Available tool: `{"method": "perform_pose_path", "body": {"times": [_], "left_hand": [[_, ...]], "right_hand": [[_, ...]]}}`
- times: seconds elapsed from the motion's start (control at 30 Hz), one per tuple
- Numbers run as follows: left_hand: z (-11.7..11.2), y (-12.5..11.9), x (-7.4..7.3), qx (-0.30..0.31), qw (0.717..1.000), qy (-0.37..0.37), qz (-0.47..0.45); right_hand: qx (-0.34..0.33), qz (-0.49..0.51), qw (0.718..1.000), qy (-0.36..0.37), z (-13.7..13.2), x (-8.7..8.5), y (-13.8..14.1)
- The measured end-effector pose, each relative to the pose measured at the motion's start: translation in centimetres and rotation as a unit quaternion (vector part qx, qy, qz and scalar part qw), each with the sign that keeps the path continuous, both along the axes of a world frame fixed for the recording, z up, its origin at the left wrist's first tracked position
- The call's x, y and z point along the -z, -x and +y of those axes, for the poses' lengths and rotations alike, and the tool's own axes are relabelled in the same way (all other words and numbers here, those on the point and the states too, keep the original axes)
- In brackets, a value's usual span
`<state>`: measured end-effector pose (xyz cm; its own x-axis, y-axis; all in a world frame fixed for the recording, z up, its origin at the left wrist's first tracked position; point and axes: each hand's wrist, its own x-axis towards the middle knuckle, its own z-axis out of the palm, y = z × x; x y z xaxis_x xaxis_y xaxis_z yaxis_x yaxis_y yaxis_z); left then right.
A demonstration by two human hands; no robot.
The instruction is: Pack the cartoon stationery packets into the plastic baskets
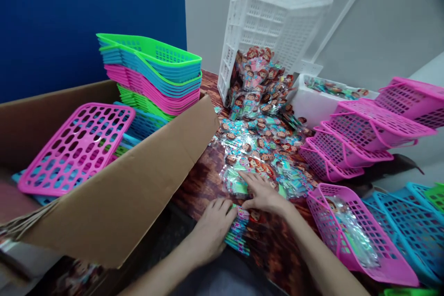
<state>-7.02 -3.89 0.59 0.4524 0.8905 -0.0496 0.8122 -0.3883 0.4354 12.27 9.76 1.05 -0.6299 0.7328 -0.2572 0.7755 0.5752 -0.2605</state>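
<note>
My left hand (215,227) is at the table's front edge, its fingers curled against the left side of a small stack of clear packets (241,231) with green, blue and pink printed contents. My right hand (265,193) lies just beyond, fingers stretched out and apart, touching the near side of a pile of clear plastic packets (258,141). The packets show printed cartoon figures with brown or red hair. My right thumb points toward the small stack, and part of that stack is hidden under my left hand.
A white crate (274,9) lies tipped at the back, packets spilling out. Left stands a cardboard box (138,194) of stacked baskets (149,74) and a pink lid-like basket (78,148). Pink baskets (364,134), one pink basket holding packets (388,263), and blue baskets (412,217) are right.
</note>
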Motion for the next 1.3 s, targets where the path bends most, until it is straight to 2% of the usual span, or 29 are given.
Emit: {"method": "perform_pose_path", "body": {"times": [0.07, 0.1, 0.27, 0.33, 0.57, 1.0, 1.13, 1.3], "left_hand": [[-0.1, 0.0, 0.2, -0.002, 1.000, -0.006, -0.005], [-0.1, 0.0, 0.3, -0.004, 1.000, -0.008, -0.006], [-0.2, 0.0, 0.5, -0.008, 1.000, -0.011, -0.005], [-0.2, 0.0, 0.4, -0.003, 1.000, -0.011, -0.007], [-0.2, 0.2, 0.5, -0.003, 1.000, -0.018, -0.007], [-0.3, 0.0, 0.5, -0.011, 1.000, -0.007, 0.007], [-0.4, -0.1, 0.6, -0.010, 1.000, -0.015, 0.000], [-0.5, -0.1, 0.6, -0.013, 1.000, -0.013, 0.002]], "right_hand": [[0.019, 0.006, 1.000, 0.021, 0.6, -0.5, -0.5], [0.025, 0.009, 1.000, 0.008, 0.7, -0.6, -0.5], [0.032, 0.001, 0.987, -0.157, -1.1, -0.4, 1.2], [0.029, -0.002, 0.982, -0.186, -2.0, -0.2, 1.9], [0.043, -0.037, 0.988, -0.143, -2.8, -0.1, 3.1], [-0.032, -0.054, 0.987, -0.151, -2.8, -0.1, 3.6], [-0.007, 0.007, 0.991, -0.134, -3.8, 0.3, 2.7], [0.036, 0.148, 0.988, -0.041, -4.4, 0.6, 1.2]]}}
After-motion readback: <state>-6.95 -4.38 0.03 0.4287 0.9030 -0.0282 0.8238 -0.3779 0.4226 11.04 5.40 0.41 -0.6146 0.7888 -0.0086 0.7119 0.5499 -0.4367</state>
